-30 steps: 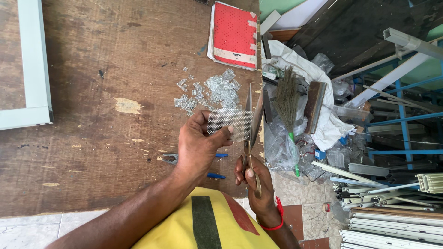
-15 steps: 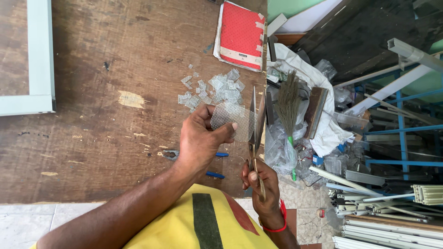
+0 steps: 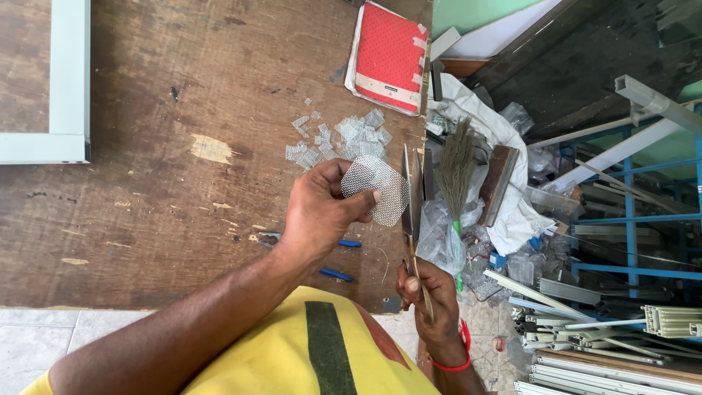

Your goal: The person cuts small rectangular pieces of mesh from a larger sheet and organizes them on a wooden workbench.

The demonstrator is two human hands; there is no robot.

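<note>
The left hand (image 3: pixel 318 216) holds a rounded piece of wire mesh (image 3: pixel 376 189) above the right edge of the wooden counter (image 3: pixel 146 219); its fingers (image 3: pixel 358 213) are curled shut, pinching the near left edge of the sheet with the thumb on top, so the sheet fans out to the far right of the hand. The right hand (image 3: pixel 431 292) sits nearer the body and just off the counter's right edge, closed round the handles of a pair of long scissors (image 3: pixel 411 197). The blades run almost straight away from that hand, long axis near to far, and appear only slightly parted, though how far they are open cannot be told for sure. The mesh lies immediately left of the blades, its right edge touching or just meeting them, so the sheet lies across the line of the blades. On the counter just beyond the mesh sits a scatter of small mesh offcuts (image 3: pixel 344 139). Farther away lies a red book (image 3: pixel 387 55), and a pale frame (image 3: pixel 69 80) lies at the far left. Blue-handled pliers (image 3: pixel 333 256) rest on the counter under the left wrist. Right of the counter, a small broom (image 3: pixel 457 175) leans among plastic bags and metal bars.
</note>
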